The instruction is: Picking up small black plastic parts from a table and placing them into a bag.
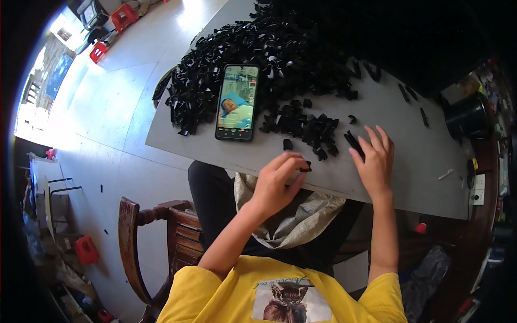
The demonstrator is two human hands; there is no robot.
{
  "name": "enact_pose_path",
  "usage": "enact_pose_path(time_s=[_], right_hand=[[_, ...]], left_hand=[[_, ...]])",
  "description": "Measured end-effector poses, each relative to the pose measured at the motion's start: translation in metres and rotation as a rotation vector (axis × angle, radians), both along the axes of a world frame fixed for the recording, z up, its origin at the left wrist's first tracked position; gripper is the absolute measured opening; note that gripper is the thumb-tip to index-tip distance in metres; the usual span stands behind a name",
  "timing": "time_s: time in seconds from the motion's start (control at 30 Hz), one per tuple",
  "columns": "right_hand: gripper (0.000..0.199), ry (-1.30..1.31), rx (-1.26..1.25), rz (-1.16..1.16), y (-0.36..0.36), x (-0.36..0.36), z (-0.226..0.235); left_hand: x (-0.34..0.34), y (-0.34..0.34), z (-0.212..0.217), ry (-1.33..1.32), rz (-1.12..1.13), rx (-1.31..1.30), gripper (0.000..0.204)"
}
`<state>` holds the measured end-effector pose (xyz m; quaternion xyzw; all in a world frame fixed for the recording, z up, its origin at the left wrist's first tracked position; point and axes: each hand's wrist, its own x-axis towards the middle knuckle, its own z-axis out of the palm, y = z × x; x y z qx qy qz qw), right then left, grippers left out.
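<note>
A large heap of small black plastic pieces [253, 59] covers the far left of a grey board [409, 161]. A smaller cluster of the same pieces [304, 126] lies nearer me. My left hand [277, 180] pinches one small black piece [306, 167] at the board's near edge. My right hand [374, 159] rests with fingers spread on the board, its fingertips on an elongated black piece [354, 143]. A smartphone [237, 102] with a lit screen lies flat beside the heap.
An open grey-white sack [293, 220] sits in my lap under the board's edge. A wooden chair [156, 237] is at my left. A black pot [467, 116] stands at the right, with a few stray black pieces [409, 94] near it. Red stools [123, 16] are on the floor far left.
</note>
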<state>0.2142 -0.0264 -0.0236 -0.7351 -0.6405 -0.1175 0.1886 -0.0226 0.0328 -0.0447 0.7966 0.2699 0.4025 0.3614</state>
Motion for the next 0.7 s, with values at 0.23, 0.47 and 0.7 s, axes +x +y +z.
enact_pose_path(time_s=[0.23, 0.47, 0.7], right_hand=[[0.023, 0.376, 0.062, 0.058, -0.012, -0.032, 0.021], [0.019, 1.291, -0.026, 0.198, -0.036, -0.073, 0.022], [0.034, 1.828, 0.163, 0.1, -0.027, -0.113, 0.018]], left_hand=[[-0.023, -0.021, 0.019, -0.068, 0.006, -0.08, 0.022], [-0.034, -0.033, 0.035, -0.058, 0.079, -0.067, 0.021], [-0.032, -0.037, 0.039, -0.047, 0.074, -0.003, 0.021]])
